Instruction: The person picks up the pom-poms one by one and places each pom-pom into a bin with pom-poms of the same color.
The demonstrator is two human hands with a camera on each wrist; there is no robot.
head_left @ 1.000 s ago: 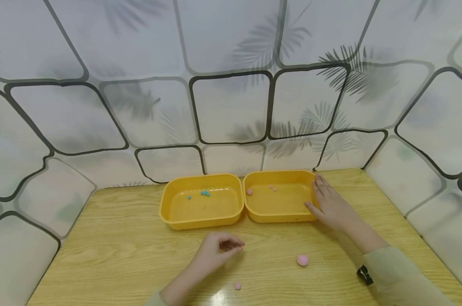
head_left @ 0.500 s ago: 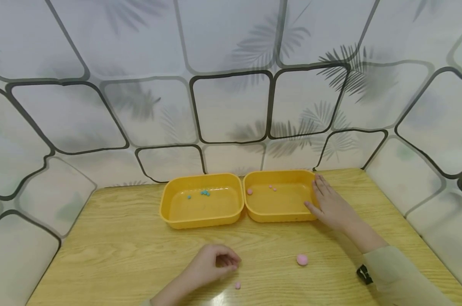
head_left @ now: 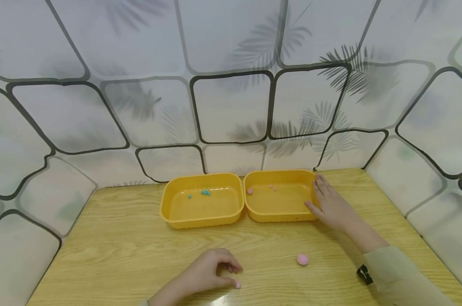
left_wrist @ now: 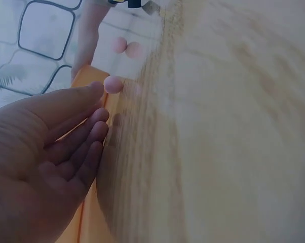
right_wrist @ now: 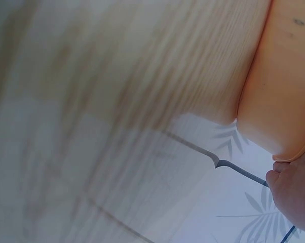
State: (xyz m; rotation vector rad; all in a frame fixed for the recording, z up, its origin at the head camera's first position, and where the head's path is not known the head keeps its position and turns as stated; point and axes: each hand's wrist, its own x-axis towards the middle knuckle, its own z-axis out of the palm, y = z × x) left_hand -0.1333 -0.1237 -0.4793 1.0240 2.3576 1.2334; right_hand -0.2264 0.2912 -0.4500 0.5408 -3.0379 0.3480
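My left hand (head_left: 205, 273) is low over the table, thumb and fingers apart in a loose curve. Its thumb tip is right at a small pink ball (head_left: 238, 285); whether they touch I cannot tell. The same pink ball (left_wrist: 113, 84) shows just past the thumb tip in the left wrist view. My right hand (head_left: 333, 209) rests with extended fingers on the right end of the right yellow tray (head_left: 280, 217). Inside that tray lie a pink ball (head_left: 250, 191) and two tinier ones. A larger pink ball (head_left: 302, 259) sits on the table between my hands.
The left yellow tray (head_left: 204, 222) stands against the right one and holds several small blue balls (head_left: 205, 192). Both trays are near the back edge of the wooden table (head_left: 112, 238). A patterned wall covering (head_left: 231, 106) rises behind and at both sides.
My left hand has moved down and toward me, from in front of the trays to the small pink ball. My right hand has stayed on the right tray.
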